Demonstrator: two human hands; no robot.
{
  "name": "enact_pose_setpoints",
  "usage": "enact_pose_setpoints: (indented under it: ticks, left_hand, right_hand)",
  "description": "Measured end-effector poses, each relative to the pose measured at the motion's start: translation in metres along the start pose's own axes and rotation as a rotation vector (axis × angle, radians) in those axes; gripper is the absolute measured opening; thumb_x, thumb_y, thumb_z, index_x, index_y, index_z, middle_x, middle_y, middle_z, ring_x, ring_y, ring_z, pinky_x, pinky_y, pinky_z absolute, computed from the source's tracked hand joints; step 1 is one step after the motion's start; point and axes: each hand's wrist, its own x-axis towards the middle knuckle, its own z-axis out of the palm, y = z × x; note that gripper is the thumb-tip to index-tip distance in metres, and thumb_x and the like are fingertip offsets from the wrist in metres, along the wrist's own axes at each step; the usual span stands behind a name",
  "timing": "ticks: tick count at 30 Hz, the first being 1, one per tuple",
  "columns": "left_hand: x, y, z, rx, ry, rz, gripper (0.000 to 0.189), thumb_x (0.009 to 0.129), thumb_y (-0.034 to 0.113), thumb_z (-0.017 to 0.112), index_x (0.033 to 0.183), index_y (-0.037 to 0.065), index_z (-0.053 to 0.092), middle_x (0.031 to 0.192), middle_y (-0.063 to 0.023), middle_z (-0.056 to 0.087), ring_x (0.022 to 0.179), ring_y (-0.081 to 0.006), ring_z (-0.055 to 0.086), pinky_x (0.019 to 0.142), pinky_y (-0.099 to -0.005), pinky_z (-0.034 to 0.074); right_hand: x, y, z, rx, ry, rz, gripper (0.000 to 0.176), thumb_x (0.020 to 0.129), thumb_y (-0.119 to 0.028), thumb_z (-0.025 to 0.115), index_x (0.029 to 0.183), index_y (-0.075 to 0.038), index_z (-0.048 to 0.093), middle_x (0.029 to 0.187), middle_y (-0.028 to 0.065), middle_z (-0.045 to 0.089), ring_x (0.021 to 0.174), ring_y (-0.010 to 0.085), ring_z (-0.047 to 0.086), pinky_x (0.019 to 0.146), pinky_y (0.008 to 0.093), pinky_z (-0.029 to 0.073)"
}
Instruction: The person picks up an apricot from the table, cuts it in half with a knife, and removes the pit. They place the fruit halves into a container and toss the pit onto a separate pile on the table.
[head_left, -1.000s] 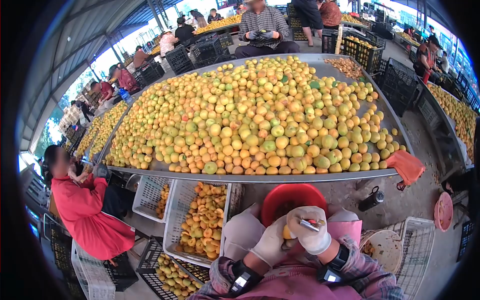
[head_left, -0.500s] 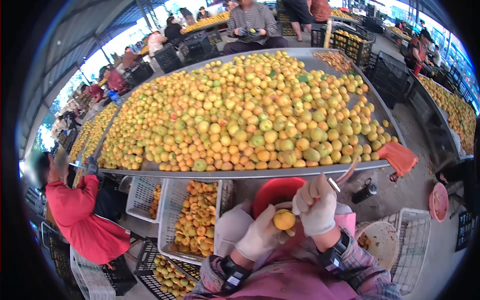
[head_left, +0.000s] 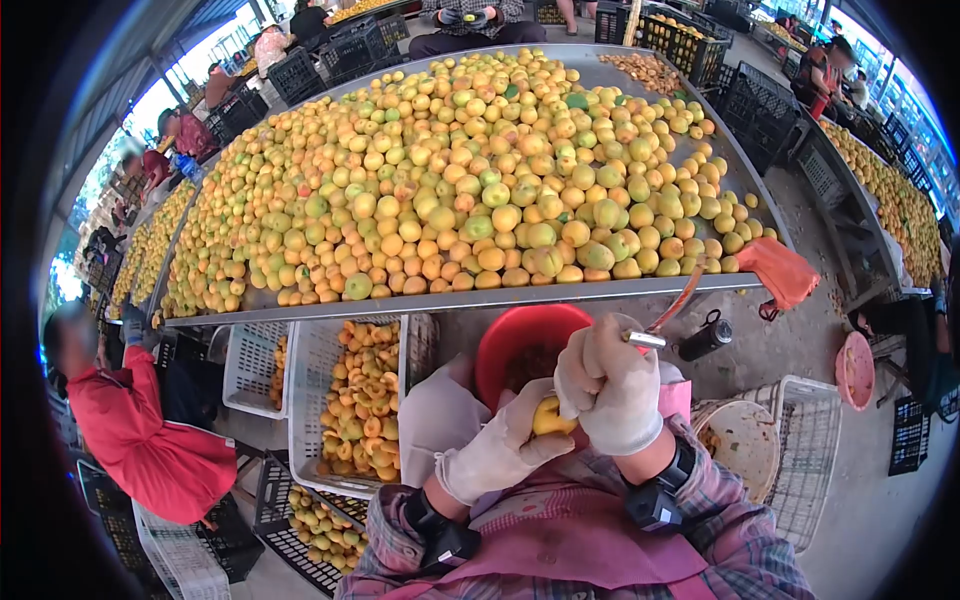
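Observation:
My left hand (head_left: 505, 445), in a whitish glove, is wrapped round a yellow apricot (head_left: 552, 417) above my lap. Right beside it, my gloved right hand (head_left: 610, 385) is closed in a fist on a tool with a shiny metal end (head_left: 645, 340). The rest of the tool is hidden by the fingers, so its kind does not show. Both hands meet at the fruit, and the right fingers partly cover it. Just beyond them stands a red bucket (head_left: 490, 350), its inside dark. A large heap of apricots (head_left: 420, 200) covers the metal-edged table (head_left: 450, 304) in front.
A white crate (head_left: 300, 400) of opened apricots stands left, near a black crate (head_left: 270, 520) of fruit. An orange bag (head_left: 780, 272) hangs at the table's right corner, above a black bottle (head_left: 706, 338). A pale bucket (head_left: 745, 445) sits right. A person in red (head_left: 150, 440) works left.
My right hand has moved left and up against the apricot, and its fingers now cover part of it. The left hand has turned around the fruit. My view has tilted downward.

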Motion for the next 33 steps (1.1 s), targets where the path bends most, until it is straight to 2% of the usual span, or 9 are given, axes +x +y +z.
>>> enact_pose_setpoints:
  ticks: [2,6,8,10,13,17,21,24,33]
  left_hand:
    - [0.000,0.003,0.002,0.065,-0.030,-0.142,0.053,0.088,0.024,0.069,0.129,0.004,0.041,0.111,-0.0126,0.056,0.099,-0.0290,0.056,0.087,-0.0378,0.044]
    - [-0.004,-0.008,0.003,0.053,-0.012,-0.070,0.055,0.091,0.025,0.065,0.135,0.005,0.039,0.110,-0.0101,0.058,0.100,-0.0230,0.057,0.084,-0.0338,0.045]
    - [-0.007,0.003,-0.002,-0.587,-0.055,-0.360,0.057,0.095,0.028,0.060,0.140,0.005,0.037,0.112,-0.0061,0.058,0.100,-0.0152,0.057,0.080,-0.0278,0.046]
    - [-0.009,0.001,-0.002,-0.646,-0.041,-0.368,0.058,0.096,0.032,0.059,0.142,0.005,0.036,0.114,-0.0044,0.057,0.100,-0.0123,0.056,0.079,-0.0256,0.046]
    - [-0.011,-0.004,-0.002,-0.712,-0.044,-0.339,0.061,0.095,0.039,0.058,0.142,0.005,0.037,0.117,-0.0029,0.055,0.099,-0.0103,0.055,0.077,-0.0239,0.046]
    - [-0.012,-0.007,-0.009,-0.712,-0.159,-0.274,0.069,0.089,0.050,0.064,0.136,0.005,0.041,0.118,-0.0035,0.052,0.101,-0.0117,0.052,0.081,-0.0252,0.045]
    - [-0.010,-0.008,-0.001,-0.699,-0.125,-0.215,0.073,0.085,0.053,0.068,0.133,0.005,0.043,0.119,-0.0037,0.050,0.103,-0.0124,0.050,0.087,-0.0261,0.042]
    - [-0.011,-0.008,0.002,-0.769,-0.124,-0.194,0.075,0.083,0.053,0.070,0.134,0.005,0.042,0.119,-0.0037,0.048,0.104,-0.0124,0.047,0.090,-0.0263,0.040]
    - [-0.013,0.013,0.003,-0.641,-0.060,-0.218,0.079,0.085,0.061,0.063,0.132,0.002,0.043,0.112,-0.0041,0.051,0.095,-0.0114,0.049,0.082,-0.0240,0.042]
  right_hand:
    - [0.001,0.005,0.004,-0.182,0.033,0.092,0.021,0.089,-0.010,0.048,0.069,-0.008,0.041,0.054,-0.0008,0.038,0.044,0.0111,0.037,0.044,0.0272,0.032]
    - [0.003,0.003,-0.001,-0.163,0.018,0.146,0.018,0.086,-0.011,0.051,0.070,-0.006,0.043,0.054,-0.0020,0.040,0.046,0.0117,0.043,0.044,0.0262,0.031]
    - [0.006,0.001,-0.002,-0.027,0.113,0.066,0.026,0.092,-0.015,0.047,0.068,-0.007,0.044,0.052,0.0000,0.040,0.045,0.0134,0.045,0.043,0.0277,0.035]
    - [0.009,0.004,-0.012,0.374,0.128,0.140,0.027,0.095,-0.019,0.046,0.072,-0.006,0.044,0.056,0.0028,0.043,0.048,0.0163,0.048,0.046,0.0306,0.040]
    - [0.006,0.008,-0.011,0.209,0.055,0.066,0.035,0.099,-0.040,0.047,0.081,-0.010,0.043,0.062,0.0024,0.040,0.046,0.0176,0.040,0.046,0.0341,0.042]
    - [0.000,-0.003,-0.014,-0.016,0.009,-0.036,0.041,0.101,-0.045,0.042,0.079,-0.011,0.042,0.060,0.0016,0.038,0.044,0.0173,0.038,0.044,0.0343,0.041]
    - [0.002,-0.020,-0.003,0.236,0.097,-0.136,0.046,0.104,-0.042,0.034,0.069,-0.013,0.032,0.053,-0.0012,0.030,0.037,0.0123,0.023,0.035,0.0298,0.031]
    - [-0.006,-0.022,0.000,0.282,0.002,-0.154,0.044,0.102,-0.039,0.043,0.070,-0.010,0.038,0.054,0.0019,0.036,0.039,0.0151,0.031,0.041,0.0321,0.038]
    - [-0.012,-0.016,0.012,0.287,0.024,-0.183,0.042,0.102,-0.030,0.044,0.067,-0.009,0.037,0.052,0.0035,0.037,0.039,0.0151,0.033,0.040,0.0302,0.037]
